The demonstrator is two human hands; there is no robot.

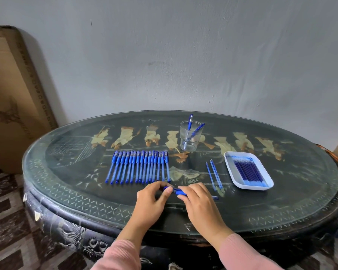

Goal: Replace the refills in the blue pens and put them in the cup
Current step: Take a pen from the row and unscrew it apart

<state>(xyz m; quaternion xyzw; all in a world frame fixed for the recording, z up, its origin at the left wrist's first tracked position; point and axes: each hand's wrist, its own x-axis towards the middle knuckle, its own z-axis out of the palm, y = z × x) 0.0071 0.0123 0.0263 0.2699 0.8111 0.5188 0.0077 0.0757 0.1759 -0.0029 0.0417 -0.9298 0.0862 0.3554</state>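
Note:
Both hands hold one blue pen (pixel 179 191) just above the near part of the table. My left hand (pixel 154 197) pinches its cap end, and my right hand (pixel 198 199) grips the barrel, whose tail sticks out to the right. A row of several blue pens (pixel 140 166) lies side by side behind the hands. A clear glass cup (pixel 190 138) at the back holds two blue pens. Two loose refills (pixel 214 174) lie right of centre. A white tray (pixel 229 166) to the right holds several blue refills.
The oval dark table (pixel 86 193) has a glass top with painted figures. A large cardboard box (pixel 12 98) leans on the wall at the left. Patterned floor tiles (pixel 6 221) show below the table's left edge.

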